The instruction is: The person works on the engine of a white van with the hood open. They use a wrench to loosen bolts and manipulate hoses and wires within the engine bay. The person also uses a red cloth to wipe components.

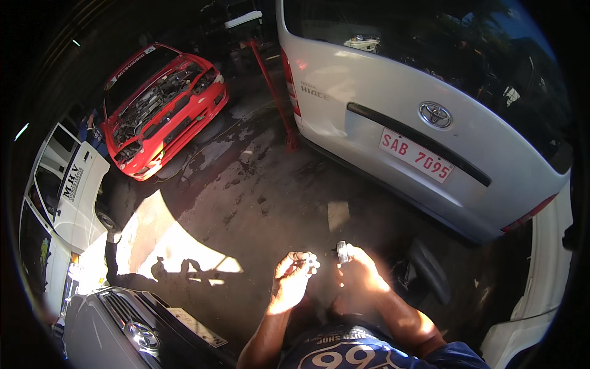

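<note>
In bright sunlight in front of my body, my left hand (291,280) is closed, with a small pale, shiny piece (313,263) pinched at its fingertips. Its kind is too small and overexposed to tell. To its right, my right hand (362,270) is closed round a short, silvery, blocky piece (342,251) whose upper end sticks out beyond the thumb. A narrow gap separates the two hands, and the pieces do not touch. My right fingers are partly hidden in glare and shadow.
A silver van's rear (369,117) stands ahead on the right. A red car (169,117) with an exposed engine bay is far left, near a red metal stand (273,92). A white vehicle (80,178) and a dark car front (132,326) stand at left. Beside my right arm lies a dark curved part (428,270).
</note>
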A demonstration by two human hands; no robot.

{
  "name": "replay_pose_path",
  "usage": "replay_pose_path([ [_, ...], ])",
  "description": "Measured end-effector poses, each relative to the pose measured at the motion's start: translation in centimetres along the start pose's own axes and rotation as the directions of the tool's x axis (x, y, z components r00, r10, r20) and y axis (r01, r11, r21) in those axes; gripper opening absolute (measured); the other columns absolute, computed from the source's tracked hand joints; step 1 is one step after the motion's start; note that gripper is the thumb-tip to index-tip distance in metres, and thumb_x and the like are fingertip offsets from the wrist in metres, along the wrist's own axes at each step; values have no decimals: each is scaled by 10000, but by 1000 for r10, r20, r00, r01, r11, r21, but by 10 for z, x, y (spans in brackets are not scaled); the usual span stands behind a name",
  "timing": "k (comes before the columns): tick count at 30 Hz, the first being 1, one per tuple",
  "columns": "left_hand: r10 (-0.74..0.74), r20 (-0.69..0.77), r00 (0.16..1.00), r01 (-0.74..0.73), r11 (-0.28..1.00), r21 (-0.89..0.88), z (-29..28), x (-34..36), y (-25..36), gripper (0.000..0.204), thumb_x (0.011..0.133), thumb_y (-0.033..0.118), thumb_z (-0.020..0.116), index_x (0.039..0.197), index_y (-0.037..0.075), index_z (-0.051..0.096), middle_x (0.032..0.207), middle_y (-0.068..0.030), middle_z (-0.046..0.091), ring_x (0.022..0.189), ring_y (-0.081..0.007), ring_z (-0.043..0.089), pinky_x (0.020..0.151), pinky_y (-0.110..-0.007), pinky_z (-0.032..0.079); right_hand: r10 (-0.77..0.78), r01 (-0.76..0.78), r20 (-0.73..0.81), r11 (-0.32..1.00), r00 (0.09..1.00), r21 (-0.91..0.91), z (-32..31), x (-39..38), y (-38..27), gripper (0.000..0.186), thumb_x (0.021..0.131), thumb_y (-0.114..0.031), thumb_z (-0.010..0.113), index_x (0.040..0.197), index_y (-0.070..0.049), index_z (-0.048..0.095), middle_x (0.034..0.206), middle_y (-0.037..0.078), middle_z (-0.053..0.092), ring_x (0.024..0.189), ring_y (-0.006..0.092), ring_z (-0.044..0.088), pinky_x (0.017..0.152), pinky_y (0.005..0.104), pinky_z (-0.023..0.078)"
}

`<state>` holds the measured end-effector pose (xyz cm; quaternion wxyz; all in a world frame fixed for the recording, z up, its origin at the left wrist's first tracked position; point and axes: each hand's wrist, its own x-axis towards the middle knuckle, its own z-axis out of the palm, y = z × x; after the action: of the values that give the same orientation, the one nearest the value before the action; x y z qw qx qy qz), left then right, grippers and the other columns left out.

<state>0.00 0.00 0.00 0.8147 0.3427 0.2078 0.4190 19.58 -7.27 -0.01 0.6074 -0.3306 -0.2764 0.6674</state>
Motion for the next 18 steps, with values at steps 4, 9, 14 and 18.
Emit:
replay_pose_path([
  [4,-134,47,990,127,982,137,-2,64,-2,137,931,39,644,1067,31,639,990,-88,683,842,-172,655,756,-290,542,-165,157,-49,979,985,-131,-4,24,-19,426,1000,-457,517,863,-56,561,555,-10,436,440,87,366,468,276,408],
  [9,-316,272,909,276,945,178,9,153,-6,172,898,42,699,1058,0,650,894,-69,689,753,-135,648,673,-259,535,-322,306,-168,945,932,-112,-19,55,-31,409,1006,-443,511,910,-53,589,554,-25,430,468,66,374,455,242,351],
  [14,-559,482,675,394,825,405,56,209,-30,300,905,237,740,1034,-15,641,819,-103,690,620,-149,630,542,-266,491,-379,332,-498,925,780,-185,-32,27,-46,333,986,-404,583,899,-82,590,661,-56,438,568,45,363,496,233,288],
  [18,-679,567,467,392,734,555,100,207,-71,169,910,98,712,988,-34,639,821,-119,689,631,-147,634,548,-250,488,-405,408,-697,896,592,-173,-29,-25,-34,370,969,-441,598,861,-87,580,629,-49,421,544,49,357,496,235,327],
])
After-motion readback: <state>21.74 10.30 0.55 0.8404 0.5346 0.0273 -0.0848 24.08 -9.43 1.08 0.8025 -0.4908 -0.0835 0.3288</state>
